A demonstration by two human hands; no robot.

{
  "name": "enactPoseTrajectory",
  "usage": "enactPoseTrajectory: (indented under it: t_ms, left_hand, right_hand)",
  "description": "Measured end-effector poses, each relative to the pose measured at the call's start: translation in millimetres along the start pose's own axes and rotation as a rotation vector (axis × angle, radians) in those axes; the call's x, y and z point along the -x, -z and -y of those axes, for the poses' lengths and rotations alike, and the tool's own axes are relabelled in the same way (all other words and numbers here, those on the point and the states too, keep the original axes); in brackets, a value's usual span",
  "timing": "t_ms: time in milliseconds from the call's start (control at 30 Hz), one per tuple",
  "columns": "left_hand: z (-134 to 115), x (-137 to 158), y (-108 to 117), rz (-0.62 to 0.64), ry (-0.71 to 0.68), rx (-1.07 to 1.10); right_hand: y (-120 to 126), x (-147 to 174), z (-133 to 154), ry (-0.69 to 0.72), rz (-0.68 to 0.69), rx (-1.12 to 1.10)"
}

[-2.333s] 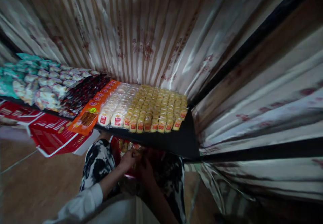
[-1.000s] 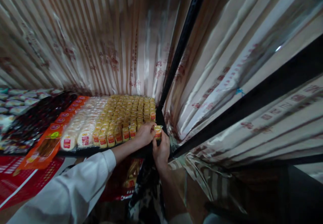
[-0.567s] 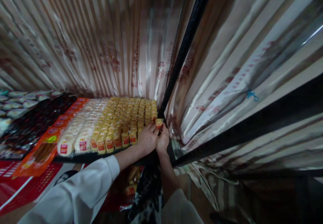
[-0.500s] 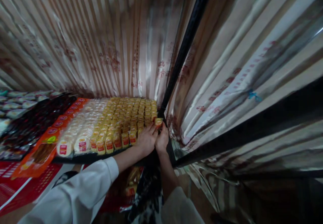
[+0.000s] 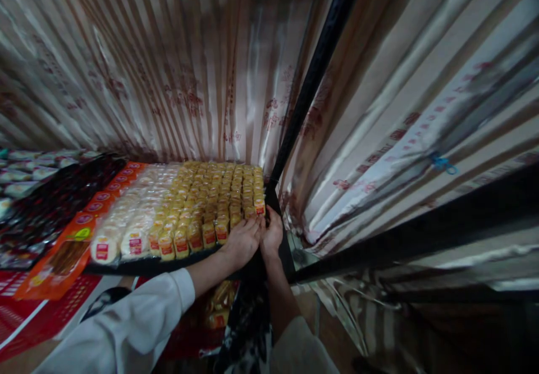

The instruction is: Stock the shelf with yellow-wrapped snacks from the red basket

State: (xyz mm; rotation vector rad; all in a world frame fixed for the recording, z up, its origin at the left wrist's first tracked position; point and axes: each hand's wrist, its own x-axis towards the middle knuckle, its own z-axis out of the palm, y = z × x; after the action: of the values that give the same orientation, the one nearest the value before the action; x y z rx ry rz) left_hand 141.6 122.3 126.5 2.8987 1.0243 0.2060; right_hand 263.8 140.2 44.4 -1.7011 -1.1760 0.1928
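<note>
Small wrapped cake [image 5: 260, 206], one, red label to the front, at the near end of the rightmost column of yellow cakes [image 5: 210, 194] on a black shelf [image 5: 287, 256], close by the corner post [image 5: 311, 82]. Left hand [image 5: 242, 245]: fingers bunched together just before the cake. Right hand [image 5: 272, 233]: fingers curved at its right side; whether either set is clamped on it cannot be told. Alongside: white cakes [image 5: 135, 242], an orange packet [image 5: 78, 239]; below, more yellow packets [image 5: 220, 301]. Step in hand, as judged: seating this cake in line. Next move would seem to call for a light squaring push, then a release without nudging the neighbouring column.
</note>
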Motion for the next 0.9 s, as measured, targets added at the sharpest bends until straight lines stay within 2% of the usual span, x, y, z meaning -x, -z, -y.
enactPoseTrajectory:
  t_ms: [233,367,500,600,767,900]
  left_hand:
    - [3.9,-3.3,-14.1,-0.007,0.005,-0.041]
    - [6.0,-0.4,-24.2,-0.068,-0.025,-0.081]
    - [2.8,12.6,-30.3,-0.125,-0.06,-0.112]
    - [-4.3,30.2,-31.5,-0.134,-0.06,-0.08]
    - [-18.6,73.0,-28.3,-0.183,-0.067,0.082]
    - [-18.8,121.7,-31.7,-0.106,-0.075,0.266]
  right_hand:
    - [-1.9,1.9,5.1,-0.017,0.036,0.026]
    - [-4.1,2.7,0.5,0.018,0.007,0.041]
    - [-1.4,2.7,-0.5,0.025,-0.023,0.017]
    - [7.3,7.2,8.8,0.001,-0.045,-0.005]
    - [28.1,46.1,40.6,-0.091,-0.069,-0.148]
    - [38.7,106.5,61.9,-0.131,0.107,-0.211]
